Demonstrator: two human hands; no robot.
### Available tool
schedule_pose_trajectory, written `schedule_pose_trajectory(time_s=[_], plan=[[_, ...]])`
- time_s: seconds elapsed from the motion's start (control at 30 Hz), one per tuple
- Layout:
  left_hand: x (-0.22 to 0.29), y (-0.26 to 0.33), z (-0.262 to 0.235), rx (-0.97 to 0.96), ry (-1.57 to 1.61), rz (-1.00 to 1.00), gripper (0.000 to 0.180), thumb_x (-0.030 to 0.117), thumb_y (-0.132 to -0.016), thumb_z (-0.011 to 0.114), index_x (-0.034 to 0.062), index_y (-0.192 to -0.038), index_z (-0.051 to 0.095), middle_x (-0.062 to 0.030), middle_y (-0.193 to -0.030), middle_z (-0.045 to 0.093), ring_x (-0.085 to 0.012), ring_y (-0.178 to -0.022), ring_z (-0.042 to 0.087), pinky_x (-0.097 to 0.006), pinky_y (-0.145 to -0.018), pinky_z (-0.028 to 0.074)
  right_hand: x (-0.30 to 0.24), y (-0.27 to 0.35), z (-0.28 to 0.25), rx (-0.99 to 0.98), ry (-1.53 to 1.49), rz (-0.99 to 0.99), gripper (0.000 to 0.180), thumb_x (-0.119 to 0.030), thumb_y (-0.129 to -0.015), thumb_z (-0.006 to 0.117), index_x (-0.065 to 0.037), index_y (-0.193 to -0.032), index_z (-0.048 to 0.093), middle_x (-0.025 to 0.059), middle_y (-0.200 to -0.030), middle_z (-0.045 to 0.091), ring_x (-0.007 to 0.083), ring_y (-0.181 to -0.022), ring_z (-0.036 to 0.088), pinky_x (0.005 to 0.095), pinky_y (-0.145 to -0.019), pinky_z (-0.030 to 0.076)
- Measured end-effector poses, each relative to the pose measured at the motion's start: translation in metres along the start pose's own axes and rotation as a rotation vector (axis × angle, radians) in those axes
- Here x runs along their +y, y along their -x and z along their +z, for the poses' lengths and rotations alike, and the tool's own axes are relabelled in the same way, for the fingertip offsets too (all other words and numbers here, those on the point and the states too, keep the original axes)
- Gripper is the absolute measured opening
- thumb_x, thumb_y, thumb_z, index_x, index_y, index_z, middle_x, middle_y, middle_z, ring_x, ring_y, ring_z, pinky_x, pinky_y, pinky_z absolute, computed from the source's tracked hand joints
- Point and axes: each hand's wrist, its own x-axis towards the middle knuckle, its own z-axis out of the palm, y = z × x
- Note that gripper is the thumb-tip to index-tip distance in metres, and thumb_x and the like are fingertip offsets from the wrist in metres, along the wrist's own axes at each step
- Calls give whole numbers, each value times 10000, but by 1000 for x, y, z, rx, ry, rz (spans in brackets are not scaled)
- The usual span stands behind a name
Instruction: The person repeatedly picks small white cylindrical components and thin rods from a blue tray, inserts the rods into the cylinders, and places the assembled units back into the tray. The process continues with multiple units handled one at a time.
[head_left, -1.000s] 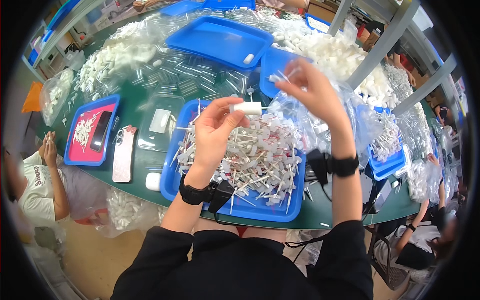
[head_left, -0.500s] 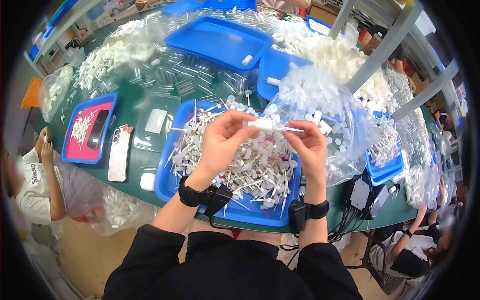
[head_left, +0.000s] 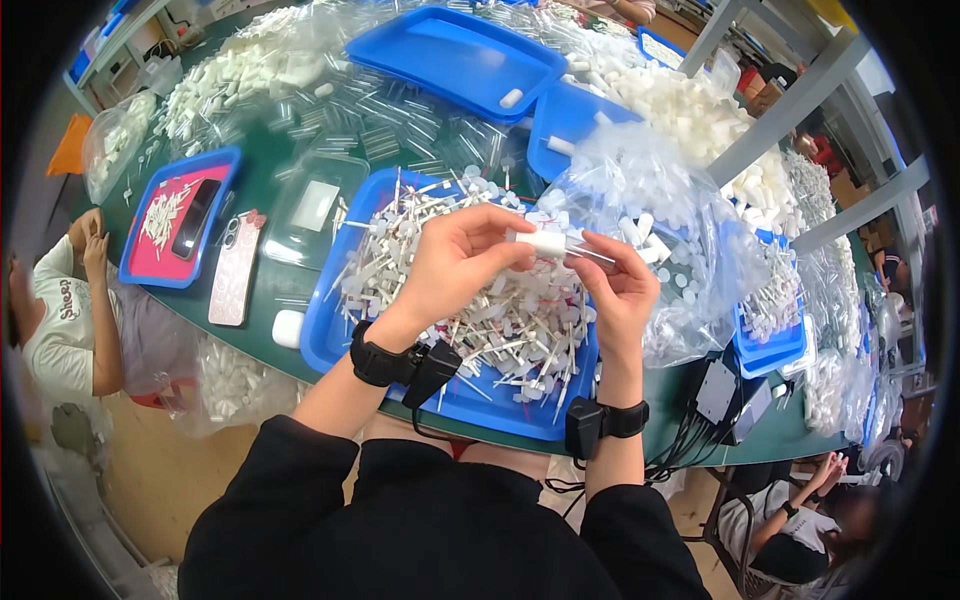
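Observation:
Above a heaped blue tray, my left hand [head_left: 462,262] pinches a white cylindrical plug [head_left: 541,243] between thumb and fingertips. My right hand [head_left: 618,284] grips a slim clear tube [head_left: 590,254] from the other side. The tube's near end meets the right end of the plug; whether it sits inside cannot be made out. Below both hands, the blue tray [head_left: 318,325] holds a pile of thin white sticks with pale caps [head_left: 490,335]. A black strapped device is on each of my wrists.
A clear bag of white caps [head_left: 640,185] lies right of the tray. Farther back are blue trays [head_left: 455,60], loose clear tubes [head_left: 390,130] and white plugs [head_left: 690,110]. To the left are a phone [head_left: 237,270] and a pink-lined tray [head_left: 150,270]. Grey posts [head_left: 790,100] rise at right. Co-workers sit both sides.
The view has shifted a little, so the table sits higher and slightly differently. Both hands keep their hold on the plug and tube; the tube now slants down more to the right.

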Motion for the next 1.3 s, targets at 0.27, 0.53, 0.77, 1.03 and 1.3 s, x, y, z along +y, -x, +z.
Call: schedule_pose_trajectory(time_s=[0.27,0.53,0.77,1.03,1.3], plan=[[3,-1,-4,-18,-5,-24,186,-4,-843,635,-41,-1025,618,-132,-925,677,-157,-768,670,-259,-686,542,-1,-4,0,-55,169,-259,261,73,-714,716,12,-964,676,115,-984,668,211,-943,626,308,-804,496],[5,0,-6,-35,-36,-90,208,-3,-849,636,-49,-1050,609,-156,-952,667,-173,-782,670,-274,-705,555,-5,-2,5,-68,305,-296,266,46,-708,737,-14,-963,691,113,-970,684,199,-893,651,298,-747,514],[6,2,-1,-16,-34,10,244,-48,-801,655,-46,-1045,643,-136,-982,676,-171,-889,667,-261,-785,540,-16,3,12,-39,197,70,276,35,-760,713,32,-1028,645,123,-1011,660,183,-943,641,292,-803,524],[11,3,-1,36,-37,-10,226,-86,-775,657,-49,-997,667,-132,-965,687,-180,-865,676,-261,-781,540,-8,2,9,-105,95,-104,293,50,-742,718,27,-1021,632,138,-1032,656,206,-971,637,314,-844,515],[8,5,1,-2,-112,101,239,-110,-738,665,-42,-967,682,-134,-952,685,-191,-869,674,-284,-809,548,-20,3,20,-88,86,-73,275,31,-764,706,23,-1031,638,134,-1028,662,189,-954,644,287,-818,513]])
